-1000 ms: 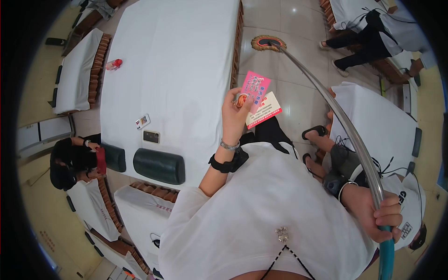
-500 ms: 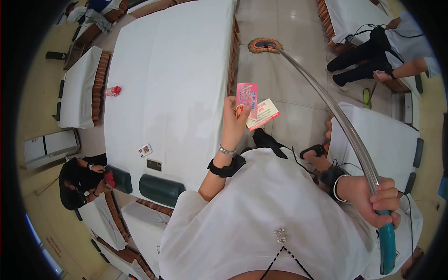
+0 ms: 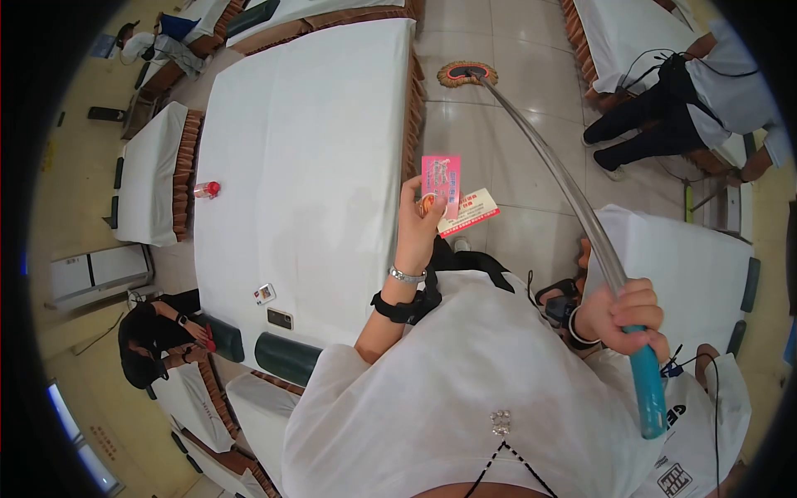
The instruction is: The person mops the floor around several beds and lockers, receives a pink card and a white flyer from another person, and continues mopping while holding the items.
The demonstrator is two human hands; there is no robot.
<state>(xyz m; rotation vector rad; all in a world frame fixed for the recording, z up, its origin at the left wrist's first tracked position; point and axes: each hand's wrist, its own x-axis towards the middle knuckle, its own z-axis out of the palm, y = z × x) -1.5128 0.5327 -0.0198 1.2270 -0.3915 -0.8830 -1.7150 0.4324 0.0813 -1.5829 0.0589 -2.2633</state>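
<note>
My left hand is closed around a pink printed card and a cream card with a red edge, fanned apart near the white table's edge. My right hand wraps around the teal grip of a mop, whose long metal handle runs forward and leftward. At its far end the round tan mop head rests on the tiled floor. The pink card's lower part is hidden by my thumb.
On the white-covered table lie a red-capped bottle, a phone and a small white card or pack. Other covered tables stand around. One person stands ahead right; another bends at the left.
My right hand has moved left and slightly up with the mop's grip; the mop head shifted slightly. The left hand still holds both cards. The person at the right has lowered an arm toward a pole.
</note>
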